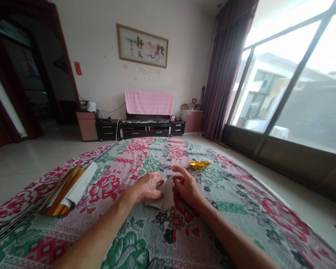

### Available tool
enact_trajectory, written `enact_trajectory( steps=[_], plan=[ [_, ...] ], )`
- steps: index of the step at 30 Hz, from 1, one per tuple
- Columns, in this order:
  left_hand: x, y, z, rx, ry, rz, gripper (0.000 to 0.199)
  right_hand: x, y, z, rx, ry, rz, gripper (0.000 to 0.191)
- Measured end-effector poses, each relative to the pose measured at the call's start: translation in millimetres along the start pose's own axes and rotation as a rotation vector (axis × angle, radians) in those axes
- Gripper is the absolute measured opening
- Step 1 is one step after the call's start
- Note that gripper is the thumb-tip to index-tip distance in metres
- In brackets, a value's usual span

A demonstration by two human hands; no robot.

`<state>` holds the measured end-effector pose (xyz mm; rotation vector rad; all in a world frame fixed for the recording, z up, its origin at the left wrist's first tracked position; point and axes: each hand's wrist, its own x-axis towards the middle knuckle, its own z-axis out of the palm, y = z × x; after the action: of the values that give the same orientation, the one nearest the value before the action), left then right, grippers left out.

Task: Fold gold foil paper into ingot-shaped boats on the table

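A whitish sheet of paper (167,198) with a fold line down it lies on the table in front of me. My left hand (149,186) rests on its left side, thumb and curled fingers gripping the paper. At the right edge hovers my right hand (189,186), its fingers bent and spread apart. Whether a fingertip touches the paper there I cannot tell. Beyond my right hand stands a shiny gold folded-paper ingot (199,164). To the left lies a loose stack of gold-and-white paper sheets (68,192), curling at the edges.
A floral tablecloth (123,213) in red, green and grey covers the round table. Past it are a low black TV cabinet (145,130) and a pink cloth (149,102) draped over a screen. Large windows (302,74) and a purple curtain (222,74) are on the right.
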<state>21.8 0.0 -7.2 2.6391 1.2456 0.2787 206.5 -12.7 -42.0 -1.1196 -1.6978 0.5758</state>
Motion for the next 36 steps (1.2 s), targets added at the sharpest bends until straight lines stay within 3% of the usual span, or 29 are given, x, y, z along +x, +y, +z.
enact_trajectory(
  steps=[6, 11, 17, 24, 30, 36],
  plan=[
    [0, -1, 1.3, -0.010, 0.010, 0.017, 0.032, 2, 4, -6, -0.151, 0.083, 0.056, 0.044],
    [0, -4, 3.4, -0.070, 0.004, 0.055, 0.039, 3, -5, -16, -0.156, 0.035, 0.225, 0.037],
    [-2, -5, 5.8, -0.040, -0.005, 0.092, 0.041, 4, -14, -12, -0.247, 0.046, 0.265, 0.044],
    [-4, -2, 5.1, 0.017, -0.030, 0.098, 0.039, 3, -11, -2, -0.256, 0.081, 0.270, 0.042],
    [-2, -3, 4.3, 0.020, -0.050, 0.118, 0.039, 2, -12, 0, -0.063, 0.056, 0.297, 0.039],
    [-1, -4, 4.8, -0.006, -0.042, 0.101, 0.035, -2, -11, 4, 0.017, 0.016, 0.178, 0.039]
  ],
)
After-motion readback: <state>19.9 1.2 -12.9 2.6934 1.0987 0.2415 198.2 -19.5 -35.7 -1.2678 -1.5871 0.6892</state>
